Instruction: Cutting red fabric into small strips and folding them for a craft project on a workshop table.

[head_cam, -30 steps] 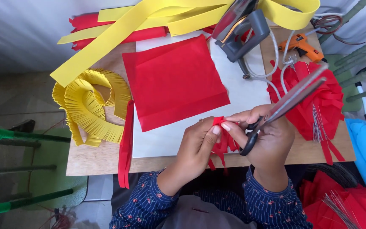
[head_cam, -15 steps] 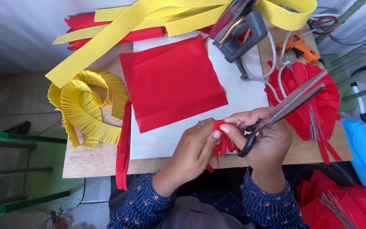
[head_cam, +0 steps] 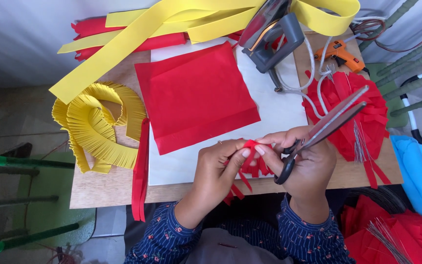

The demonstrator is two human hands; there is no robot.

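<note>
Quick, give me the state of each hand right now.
Left hand: closed, pinching the fringed red paper.
Right hand: closed, holding scissors and pinching the same paper.

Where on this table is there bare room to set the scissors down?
Bare white sheet between the red paper square and red fringed pile; bare wood below the yellow fringe. The far edge, with grey tool, is crowded.

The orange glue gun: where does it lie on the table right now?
In the head view the orange glue gun lies at the table's far right edge, just right of the grey tool and above the red fringed paper pile.
</note>
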